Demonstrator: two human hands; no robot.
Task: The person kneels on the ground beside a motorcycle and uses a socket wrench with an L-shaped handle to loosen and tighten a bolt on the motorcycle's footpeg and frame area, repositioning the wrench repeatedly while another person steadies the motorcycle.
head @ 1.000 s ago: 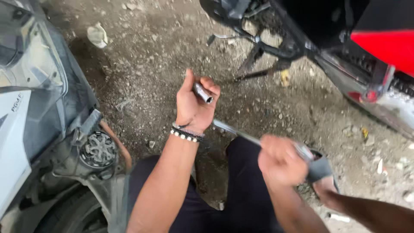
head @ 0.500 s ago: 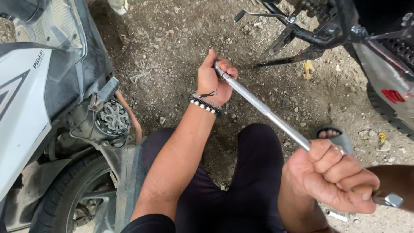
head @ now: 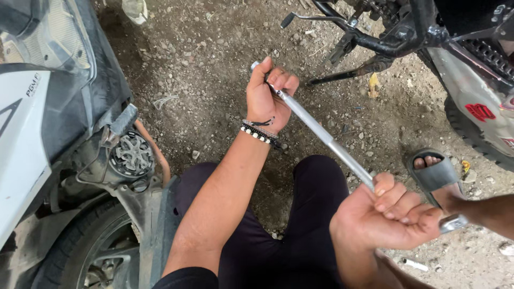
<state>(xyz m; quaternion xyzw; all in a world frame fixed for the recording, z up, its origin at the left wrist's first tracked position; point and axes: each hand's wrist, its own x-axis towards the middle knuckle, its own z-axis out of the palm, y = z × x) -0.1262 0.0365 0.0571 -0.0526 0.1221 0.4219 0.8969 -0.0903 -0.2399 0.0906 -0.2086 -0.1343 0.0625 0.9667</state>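
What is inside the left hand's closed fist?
The left hand grips the far end of a long silver rod; a metal tip pokes above the fingers. The gripped section is hidden.

The long wrench (head: pixel 326 140) is bare metal, smooth and bright with a satin sheen. Under it the ground (head: pixel 214 80) is rough, matt dirt strewn with gravel. Left of the wrench, the scooter's body panel (head: pixel 21 155) looks like glossy plastic (white, lightly scuffed), its tyre (head: pixel 80 251) dull rubber. The trousers (head: pixel 300 241) are dark matt cloth.
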